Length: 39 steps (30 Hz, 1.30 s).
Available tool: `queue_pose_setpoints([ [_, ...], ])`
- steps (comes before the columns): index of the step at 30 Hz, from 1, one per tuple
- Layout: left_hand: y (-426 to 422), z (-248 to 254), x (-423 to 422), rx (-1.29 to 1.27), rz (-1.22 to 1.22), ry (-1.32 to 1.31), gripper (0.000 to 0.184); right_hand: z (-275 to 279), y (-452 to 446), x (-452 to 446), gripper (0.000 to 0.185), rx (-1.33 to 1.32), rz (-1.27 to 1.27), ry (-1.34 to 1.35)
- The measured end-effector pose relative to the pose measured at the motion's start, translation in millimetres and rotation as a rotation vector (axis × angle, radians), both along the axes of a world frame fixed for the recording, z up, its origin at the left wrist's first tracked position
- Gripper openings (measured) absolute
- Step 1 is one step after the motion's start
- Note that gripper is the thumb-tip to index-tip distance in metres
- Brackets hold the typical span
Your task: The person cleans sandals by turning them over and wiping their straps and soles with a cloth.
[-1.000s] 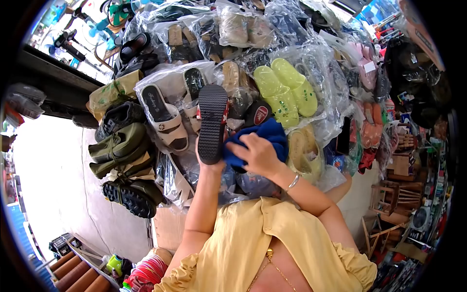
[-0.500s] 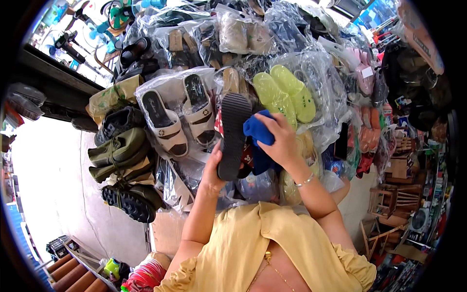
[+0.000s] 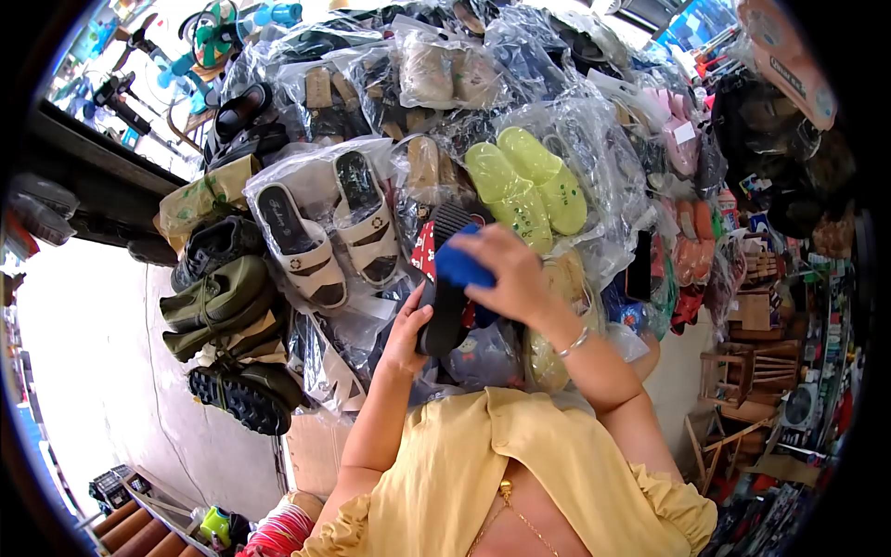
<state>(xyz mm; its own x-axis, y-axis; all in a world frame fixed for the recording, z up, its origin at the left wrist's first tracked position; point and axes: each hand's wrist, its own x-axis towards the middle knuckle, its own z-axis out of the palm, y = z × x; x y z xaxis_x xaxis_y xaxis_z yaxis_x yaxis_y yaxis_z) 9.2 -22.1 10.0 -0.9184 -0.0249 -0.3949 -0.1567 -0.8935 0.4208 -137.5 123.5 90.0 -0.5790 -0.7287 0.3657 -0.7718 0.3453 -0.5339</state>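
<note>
My left hand [image 3: 408, 330] grips a slide sandal [image 3: 442, 325] with a black ribbed sole and a red patterned strap, its sole turned up toward me. Bunched in my right hand [image 3: 510, 278] is a blue cloth [image 3: 461, 265], which lies against the sandal's sole and covers its middle. Just beyond are lime-green slippers [image 3: 534, 186] in clear plastic. To the left of the sandal, a pair of white and black slides [image 3: 302, 246] lies on a plastic bag.
Plastic-wrapped footwear is heaped across the display. Olive shoes [image 3: 218, 302] tied with cord hang at its left edge, near a pale floor [image 3: 111, 371]. Wooden stools [image 3: 729, 390] stand at the right. A cardboard piece [image 3: 316, 455] is close to my body.
The blue cloth in my right hand has moved left and down, across the sole. The sandal has tilted, and its far end now sits lower. The whole view has shifted slightly.
</note>
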Motion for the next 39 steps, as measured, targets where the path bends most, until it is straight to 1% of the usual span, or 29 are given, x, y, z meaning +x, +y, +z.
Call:
queue_pose_setpoints([
  [1,0.7,-2.3,-1.9,0.000,-0.008,0.001,0.067,-7.8,-3.9,5.6,0.063,0.078,0.107,-0.014],
  [3,1.0,-5.6,-2.3,0.003,-0.026,0.049,0.067,-29.0,-7.7,-2.8,0.061,0.110,0.030,-0.062],
  [4,0.7,-5.2,-0.5,0.001,-0.024,0.046,0.067,-32.3,-10.2,-18.9,0.059,-0.014,-0.035,-0.161],
  [5,-0.7,-4.4,1.6,-0.036,-0.041,0.027,0.066,-33.3,-10.8,-31.6,0.056,0.074,-0.205,-0.157],
  [7,-4.1,-2.0,5.9,-0.082,-0.059,0.015,0.065,-26.2,-5.8,-51.0,0.053,0.090,-0.344,-0.063],
  [8,-4.0,-2.0,9.7,-0.155,-0.035,0.036,0.065,-23.5,-5.2,-52.7,0.053,0.081,-0.342,-0.051],
  [9,-3.0,-2.3,12.3,-0.221,-0.012,0.048,0.065,-9.9,-3.6,-43.9,0.056,-0.020,-0.280,-0.037],
  [10,-4.2,6.3,14.1,-0.227,-0.011,0.002,0.067,-3.9,0.1,-31.6,0.059,-0.115,-0.220,-0.030],
  [11,-4.0,11.6,14.0,-0.222,-0.012,-0.001,0.067,-6.0,1.0,-16.6,0.064,-0.124,-0.143,-0.005],
  [13,-4.7,17.2,11.1,-0.360,0.022,-0.026,0.075,-16.2,3.1,0.7,0.066,-0.072,-0.001,0.039],
  [14,-8.2,14.5,11.6,-0.364,-0.001,-0.047,0.075,-28.1,8.5,-7.6,0.065,-0.091,-0.001,0.032],
  [15,-9.6,14.7,13.2,-0.361,-0.004,-0.048,0.075,-34.7,11.2,-17.3,0.062,-0.076,-0.069,-0.031],
  [17,-12.6,20.2,15.0,-0.549,-0.077,-0.040,0.067,-37.5,18.8,-40.2,0.058,-0.032,-0.221,-0.101],
  [18,-10.8,34.0,13.7,-0.714,-0.099,0.011,0.062,-34.4,25.4,-49.5,0.054,-0.114,-0.266,-0.081],
  [19,-9.3,37.5,11.7,-0.873,-0.113,0.084,0.060,-30.3,29.8,-53.5,0.047,-0.217,-0.374,-0.214],
  [21,-6.4,54.0,4.8,-1.650,-0.039,0.293,0.063,-22.9,42.1,-64.3,0.045,-0.343,-0.468,-0.292],
  [22,-4.0,50.1,1.5,-1.812,-0.047,0.313,0.064,-14.1,39.2,-61.7,0.045,-0.341,-0.465,-0.296],
  [23,-0.3,45.1,-0.1,-1.810,-0.049,0.311,0.064,-2.8,37.5,-57.8,0.046,-0.332,-0.447,-0.160],
  [24,4.2,39.2,-2.0,-1.954,-0.109,0.299,0.059,11.3,35.6,-51.9,0.046,-0.320,-0.432,-0.023],
  [25,8.6,31.8,-4.4,-2.096,-0.171,0.292,0.055,27.5,27.9,-40.2,0.049,-0.160,-0.420,0.098],
  [26,13.0,21.6,-4.2,-2.110,-0.179,0.303,0.052,23.7,22.9,-28.1,0.050,-0.066,-0.383,0.085],
  [27,16.1,22.3,-4.2,-2.106,-0.187,0.310,0.052,17.1,18.6,-18.6,0.051,0.025,-0.342,0.073],
  [29,21.0,25.3,-2.8,-2.188,-0.184,0.323,0.052,-18.6,13.8,-9.0,0.050,0.196,-0.068,0.203],
  [30,22.8,24.2,-1.8,-2.196,-0.206,0.351,0.051,-34.3,15.6,-11.4,0.047,0.328,-0.024,0.184],
  [33,32.8,22.2,1.5,-2.215,-0.197,0.388,0.049,-43.5,25.6,-51.6,0.043,0.375,-0.348,-0.006],
  [35,30.2,22.3,2.8,-2.177,-0.194,0.361,0.049,-31.7,32.2,-71.9,0.042,0.349,-0.438,0.131],
  [36,27.6,20.4,2.3,-2.144,-0.157,0.341,0.048,-21.8,31.6,-71.0,0.044,0.302,-0.472,0.149],
  [37,25.8,19.8,2.2,-2.109,-0.124,0.316,0.048,-10.1,27.9,-63.3,0.044,0.306,-0.468,0.153],
  [39,25.3,19.7,3.6,-2.092,-0.128,0.300,0.046,3.1,17.4,-32.1,0.045,0.276,-0.162,0.158],
])
